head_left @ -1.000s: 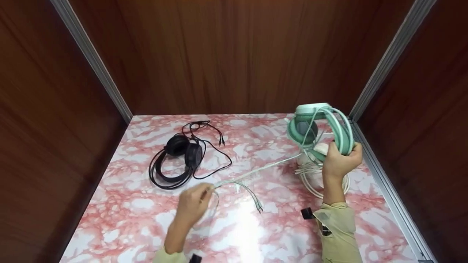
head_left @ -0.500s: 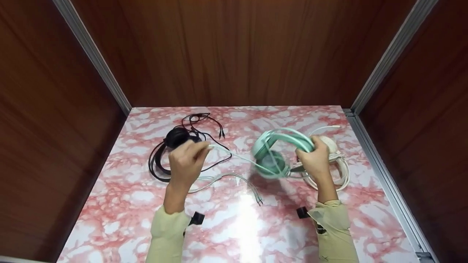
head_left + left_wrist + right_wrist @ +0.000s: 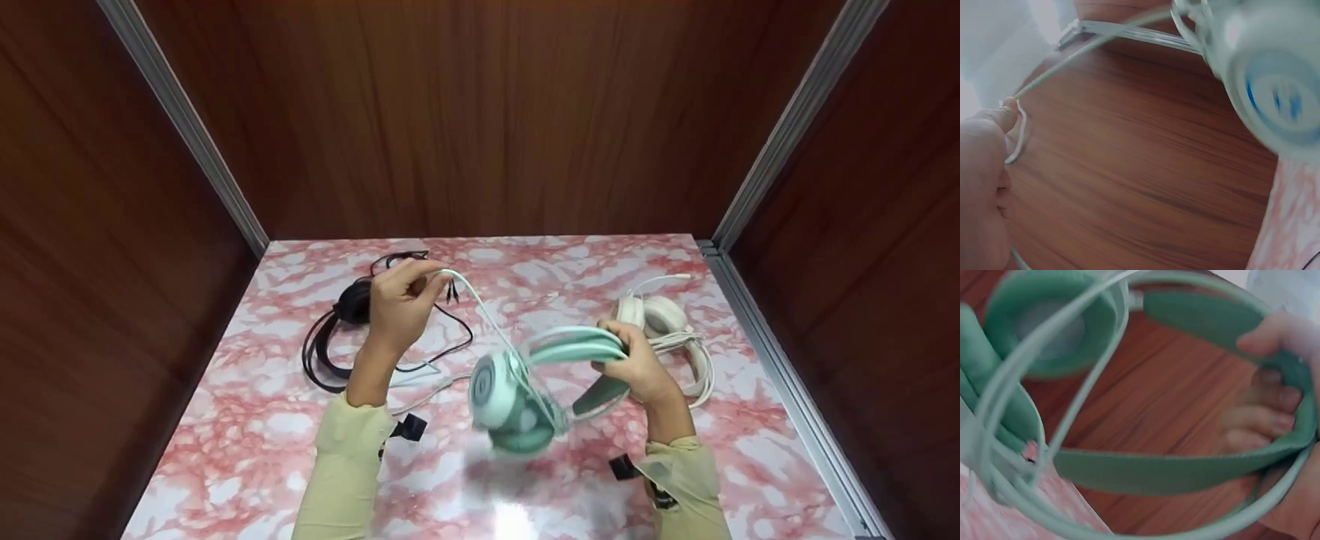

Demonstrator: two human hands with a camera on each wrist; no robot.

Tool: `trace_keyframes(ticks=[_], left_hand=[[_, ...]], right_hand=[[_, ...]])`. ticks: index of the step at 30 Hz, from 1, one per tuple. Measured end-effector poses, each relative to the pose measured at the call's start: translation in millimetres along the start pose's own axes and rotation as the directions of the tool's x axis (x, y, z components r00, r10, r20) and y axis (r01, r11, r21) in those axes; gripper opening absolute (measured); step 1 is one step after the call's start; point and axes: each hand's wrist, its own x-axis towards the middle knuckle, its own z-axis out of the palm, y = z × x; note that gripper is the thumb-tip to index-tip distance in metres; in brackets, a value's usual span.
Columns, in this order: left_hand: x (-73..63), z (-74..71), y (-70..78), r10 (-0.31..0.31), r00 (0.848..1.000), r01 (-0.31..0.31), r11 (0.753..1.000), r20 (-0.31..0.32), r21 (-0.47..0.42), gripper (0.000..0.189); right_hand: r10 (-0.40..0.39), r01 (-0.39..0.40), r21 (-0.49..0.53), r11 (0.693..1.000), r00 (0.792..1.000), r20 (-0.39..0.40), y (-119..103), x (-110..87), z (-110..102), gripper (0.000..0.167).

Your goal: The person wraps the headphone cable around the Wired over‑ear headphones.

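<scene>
Head view: left hand (image 3: 401,307) has a pale green cable (image 3: 482,306) pinched between thumb and fingers, held up. Right hand (image 3: 637,364) grips the headband (image 3: 576,349) of mint-green over-ear headphones (image 3: 489,390), fingers curled round it. Headphones hang in the air between my hands, ear cups toward the left one, a bit blurred; the pinched cable runs down to them. Left wrist view: cable comes off my thumb tip, short pale loop (image 3: 1021,135) hanging just below; round ear cup has a blue mark, unreadable. Right wrist view: green ear pad (image 3: 996,334) and cable strands show left of my fingers. Pale cable stretch (image 3: 433,391) lies right of my left wrist. Black headphones (image 3: 352,302) behind my left hand, partly hidden by it, their thin black cable (image 3: 450,347) out to its right. White headphones (image 3: 664,315) just past my right hand, on its right, white cable (image 3: 679,341) bundled across. All over a pink-and-white marbled table (image 3: 247,450). Brown wood-grain panel (image 3: 480,120) rises beyond both hands; metal rail (image 3: 787,397) far right of my right hand.
</scene>
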Motion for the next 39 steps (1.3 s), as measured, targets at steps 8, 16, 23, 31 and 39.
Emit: trace_keyframes(ticks=[8,16,23,31,39], left_hand=[[-30.7,19.9,4.1,-0.296,0.814,0.383,0.920,0.500,-0.079,0.016],[-97.6,52.2,-11.6,-0.427,0.640,0.594,0.803,0.639,-0.058,0.023],[-120.4,54.1,20.9,-0.478,0.654,0.665,0.733,0.586,-0.145,0.023],[-153.8,62.3,40.1,-0.562,0.608,0.760,0.616,0.560,-0.208,0.026],[-189.6,60.7,38.8,-0.495,0.756,0.596,0.791,0.428,-0.138,0.023]], right_hand=[[-0.343,0.162,0.612,0.774,0.920,0.191,14,1.3,-2,0.022],[-0.252,0.179,0.872,0.456,0.965,-0.067,14,-7.6,-8,0.017],[-0.143,0.274,0.842,0.464,0.962,-0.235,9,-10.0,-12,0.018],[-0.114,0.342,0.788,0.511,0.936,-0.332,0,-6.9,-13,0.037],[-0.088,0.506,0.608,0.612,0.808,-0.583,-14,0.9,-6,0.047]])
